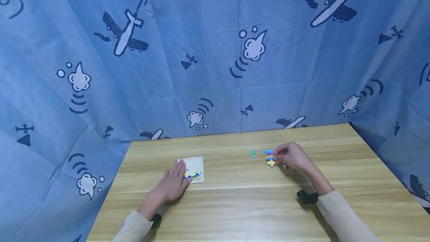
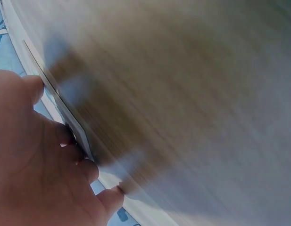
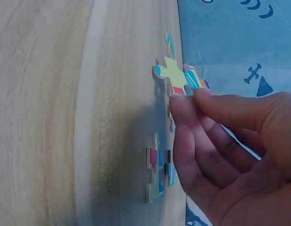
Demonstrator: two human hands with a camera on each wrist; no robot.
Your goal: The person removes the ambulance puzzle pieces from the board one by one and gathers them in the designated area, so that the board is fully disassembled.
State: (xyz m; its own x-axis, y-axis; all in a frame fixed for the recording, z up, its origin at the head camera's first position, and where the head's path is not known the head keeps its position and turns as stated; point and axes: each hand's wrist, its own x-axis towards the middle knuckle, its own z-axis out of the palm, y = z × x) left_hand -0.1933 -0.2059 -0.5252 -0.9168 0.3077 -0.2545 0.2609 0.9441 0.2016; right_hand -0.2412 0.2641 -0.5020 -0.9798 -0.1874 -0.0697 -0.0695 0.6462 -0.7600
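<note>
My left hand (image 1: 171, 184) rests flat on the left side of a small white puzzle tray (image 1: 202, 169), its fingers lying over the frame. Joined puzzle pieces (image 1: 194, 176) with yellow and blue print show along the tray's lower part; the hand hides some of them. In the left wrist view, the fingers touch the thin tray edge (image 2: 72, 117). Over on the right, my right hand (image 1: 293, 156) pinches a puzzle piece (image 3: 173, 74) between thumb and fingertips. That piece is pale yellow with blue and red, raised above the table in the right wrist view.
Several loose pieces lie around the right hand: a green one (image 1: 253, 154), a blue one (image 1: 268, 152), and one with red (image 3: 153, 160). The wooden table (image 1: 231, 204) ends at a blue curtain (image 1: 215, 66) printed with planes. Dark wrist devices (image 1: 307, 197) sit under the sleeves.
</note>
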